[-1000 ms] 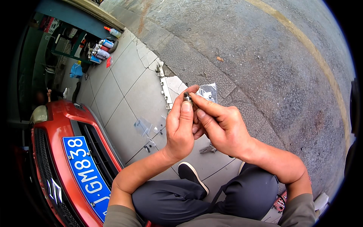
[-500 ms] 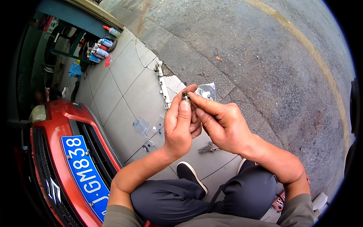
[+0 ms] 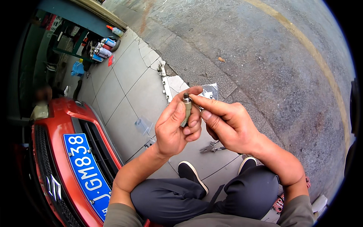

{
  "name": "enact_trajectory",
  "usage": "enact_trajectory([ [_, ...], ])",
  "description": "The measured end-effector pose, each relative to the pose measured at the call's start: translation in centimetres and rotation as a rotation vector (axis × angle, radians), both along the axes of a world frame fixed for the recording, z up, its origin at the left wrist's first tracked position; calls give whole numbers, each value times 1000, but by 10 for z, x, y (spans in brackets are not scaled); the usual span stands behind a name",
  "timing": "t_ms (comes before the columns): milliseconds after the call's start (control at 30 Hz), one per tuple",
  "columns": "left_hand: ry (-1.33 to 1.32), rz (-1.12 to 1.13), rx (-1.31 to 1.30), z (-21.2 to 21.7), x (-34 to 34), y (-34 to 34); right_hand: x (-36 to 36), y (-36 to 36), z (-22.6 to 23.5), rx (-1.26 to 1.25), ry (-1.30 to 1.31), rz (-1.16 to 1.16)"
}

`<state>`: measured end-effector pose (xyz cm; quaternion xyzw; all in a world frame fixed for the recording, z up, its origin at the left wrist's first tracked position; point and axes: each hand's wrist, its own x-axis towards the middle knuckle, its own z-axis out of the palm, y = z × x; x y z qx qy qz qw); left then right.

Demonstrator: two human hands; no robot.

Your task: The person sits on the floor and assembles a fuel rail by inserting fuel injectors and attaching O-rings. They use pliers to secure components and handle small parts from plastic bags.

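My left hand (image 3: 172, 126) is closed around a fuel injector (image 3: 188, 108), a small greenish-grey body with a metal collar and a dark tip. It stands nearly upright between thumb and fingers, its lower end partly hidden. From the right, my right hand (image 3: 236, 123) stretches its index finger to the injector's dark tip. Its thumb is bent and apart from the index finger; the other fingers are curled and mostly hidden. Beyond my hands a pale metal fuel rail (image 3: 165, 84) lies on the tiles.
Pliers (image 3: 211, 147) rest on the floor near my shoes. Clear plastic bags (image 3: 210, 90) lie behind my hands and at left (image 3: 143, 125). A red car's front (image 3: 62, 115) stands close on my left. Spray cans (image 3: 104, 51) are at the far left.
My left hand has lowered slightly and turned, so more of the injector's body shows. The right thumb has moved away from the injector, while the index finger stays at its tip.
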<state>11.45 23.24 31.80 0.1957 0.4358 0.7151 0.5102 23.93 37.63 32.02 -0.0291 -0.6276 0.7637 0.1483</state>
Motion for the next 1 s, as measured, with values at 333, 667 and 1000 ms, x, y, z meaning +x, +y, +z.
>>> enact_trajectory([
  [333,149,-77,-71,4,-2,-3,8,7,-4,163,-96,-28],
  [667,359,52,-160,4,14,3,5,-4,-8,120,-46,-96],
  [1000,277,163,-188,5,22,17,-8,-15,-25,208,65,-258],
])
